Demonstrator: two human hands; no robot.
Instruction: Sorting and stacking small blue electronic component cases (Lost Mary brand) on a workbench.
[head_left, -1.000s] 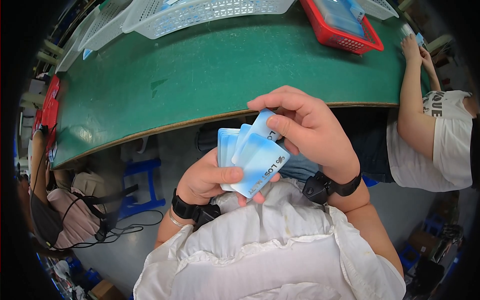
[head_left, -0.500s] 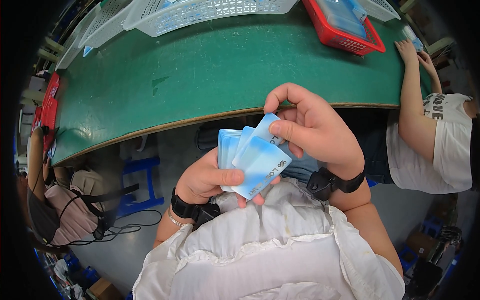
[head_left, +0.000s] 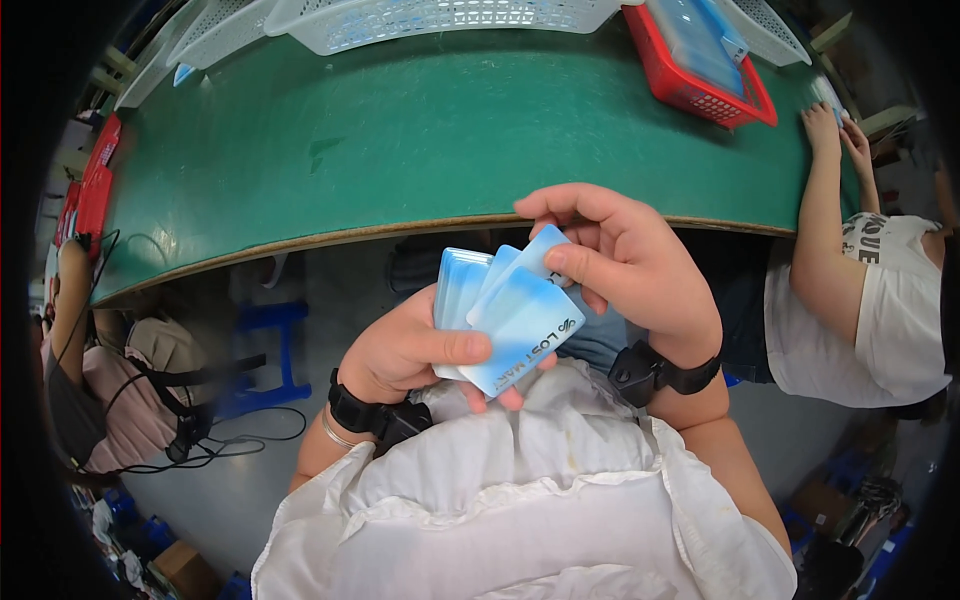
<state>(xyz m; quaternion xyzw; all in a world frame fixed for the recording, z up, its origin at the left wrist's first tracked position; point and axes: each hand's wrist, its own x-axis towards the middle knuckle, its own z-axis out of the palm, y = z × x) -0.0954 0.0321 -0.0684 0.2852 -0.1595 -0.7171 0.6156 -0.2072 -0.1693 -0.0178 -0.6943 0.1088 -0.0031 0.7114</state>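
Observation:
A fanned stack of light-blue and white cards [head_left: 525, 325] is held over my lap, short of the table edge. My left hand [head_left: 415, 340] is closed round the stack's lower left side, its thumb lying on top and some fingertips showing beneath. Between thumb and fingers of my right hand [head_left: 625, 255] is the upper corner of one blue card [head_left: 540, 245], which sticks out from the fan behind the front card. The lower part of that card is hidden by the front one.
The green table [head_left: 400, 130] curves across in front of me. A white perforated basket [head_left: 450, 18] stands at its far side, and a red basket [head_left: 700, 90] with blue packages at the far right. Other people sit at both sides; a blue stool [head_left: 275, 350] stands on the floor at left.
The cards at the back of the stack have spread a little further apart in my left hand. My right hand stays at the same card's corner. The view has shifted slightly.

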